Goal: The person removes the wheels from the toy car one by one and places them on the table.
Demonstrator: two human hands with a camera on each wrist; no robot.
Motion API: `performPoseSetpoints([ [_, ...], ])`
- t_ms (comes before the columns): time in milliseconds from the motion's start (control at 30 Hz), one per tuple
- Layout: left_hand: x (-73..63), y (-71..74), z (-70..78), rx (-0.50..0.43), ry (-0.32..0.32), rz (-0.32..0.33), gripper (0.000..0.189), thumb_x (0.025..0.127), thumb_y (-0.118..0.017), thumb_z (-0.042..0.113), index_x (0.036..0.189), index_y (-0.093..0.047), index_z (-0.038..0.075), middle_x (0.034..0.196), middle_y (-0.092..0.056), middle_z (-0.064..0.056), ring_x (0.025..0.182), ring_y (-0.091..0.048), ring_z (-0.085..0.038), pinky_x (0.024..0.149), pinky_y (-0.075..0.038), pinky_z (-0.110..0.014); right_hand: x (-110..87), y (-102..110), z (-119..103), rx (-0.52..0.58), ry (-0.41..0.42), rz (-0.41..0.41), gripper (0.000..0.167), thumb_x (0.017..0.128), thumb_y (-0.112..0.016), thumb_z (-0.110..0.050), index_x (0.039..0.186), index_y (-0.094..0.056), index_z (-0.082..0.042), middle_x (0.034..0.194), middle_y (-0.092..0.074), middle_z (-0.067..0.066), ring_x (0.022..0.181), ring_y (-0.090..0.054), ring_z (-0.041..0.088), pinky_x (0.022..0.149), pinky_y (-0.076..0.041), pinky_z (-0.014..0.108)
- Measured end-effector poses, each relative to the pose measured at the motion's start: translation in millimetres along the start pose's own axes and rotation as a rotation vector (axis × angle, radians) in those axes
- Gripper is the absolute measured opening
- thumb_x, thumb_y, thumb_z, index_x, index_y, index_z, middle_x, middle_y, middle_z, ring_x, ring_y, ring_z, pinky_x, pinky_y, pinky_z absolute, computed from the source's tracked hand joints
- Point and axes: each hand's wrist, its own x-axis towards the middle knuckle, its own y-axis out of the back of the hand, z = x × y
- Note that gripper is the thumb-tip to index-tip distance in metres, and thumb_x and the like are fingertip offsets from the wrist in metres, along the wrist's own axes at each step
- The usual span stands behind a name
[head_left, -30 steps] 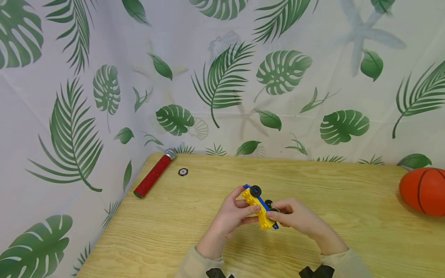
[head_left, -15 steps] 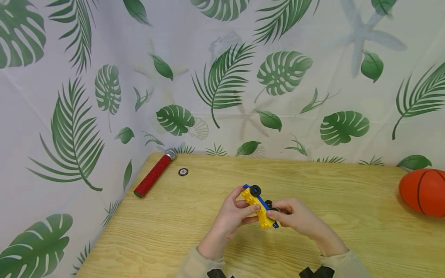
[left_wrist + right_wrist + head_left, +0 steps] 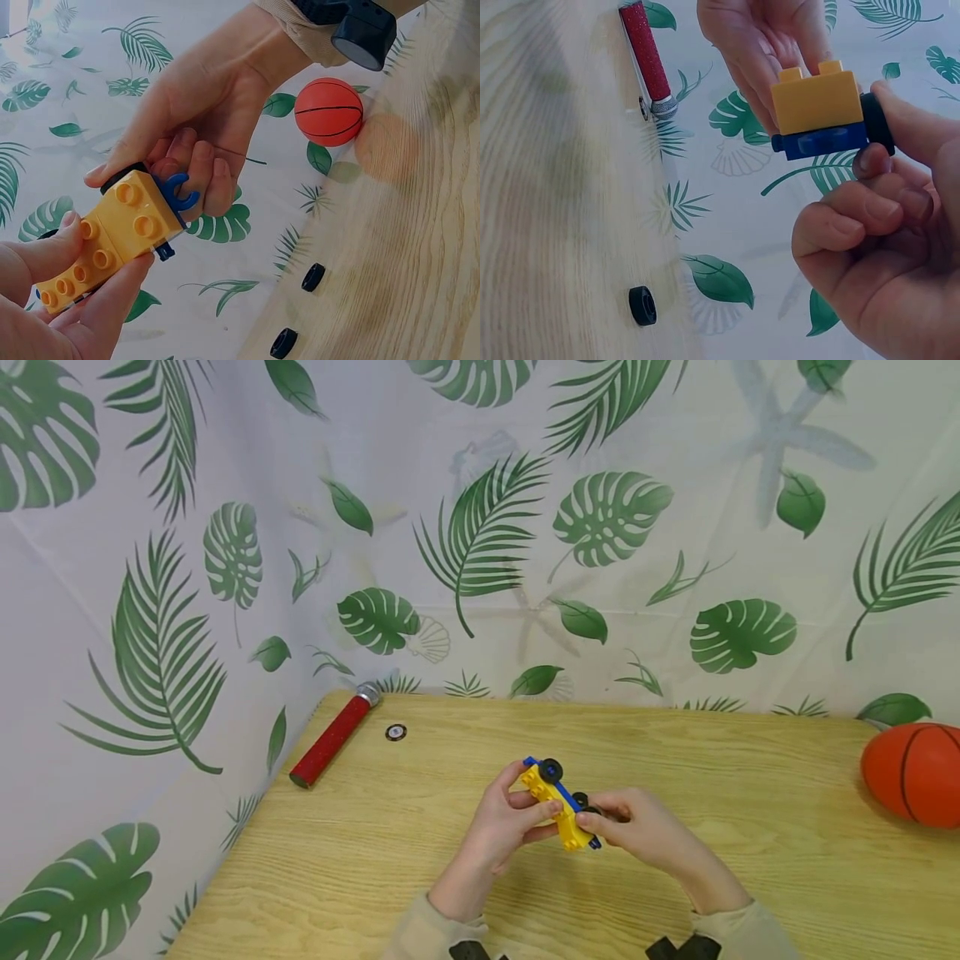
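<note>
A toy car (image 3: 566,822) with a yellow studded body, blue base and black wheels is held tilted above the table between both hands. My left hand (image 3: 504,814) grips its yellow body, thumb on the studded side and fingers beneath. At the car's near end, my right hand (image 3: 637,827) pinches a black wheel between thumb and index finger; that wheel (image 3: 877,124) shows in the right wrist view. The other right fingers (image 3: 840,225) are curled in. A blue hook (image 3: 178,192) sticks out from the car's end. My hands hide part of the car's underside.
Loose black tyres (image 3: 313,277) stand on the wooden table (image 3: 337,860) in the wrist views. A red microphone (image 3: 333,739) and a round black-and-white chip (image 3: 396,732) lie at the back left. An orange basketball (image 3: 915,774) sits at the right. A leaf-patterned cloth (image 3: 480,660) hangs behind.
</note>
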Motion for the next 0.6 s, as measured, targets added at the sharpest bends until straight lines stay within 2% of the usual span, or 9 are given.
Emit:
performPoseSetpoints([
  [600, -1.5, -4.0, 1.1, 0.002, -0.012, 0.035, 0.067, 0.091, -0.066, -0.004, 0.151, -0.037, 0.009, 0.109, -0.071, -0.025, 0.101, -0.071, -0.030, 0.081, -0.060, -0.042, -0.2, 0.8, -2.0, -0.068, -0.011, 0.043, 0.022, 0.098, -0.062, -0.027, 0.087, -0.067, -0.009, 0.060, -0.038, -0.006, 0.050, -0.032, 0.003, 0.048, -0.029, 0.021],
])
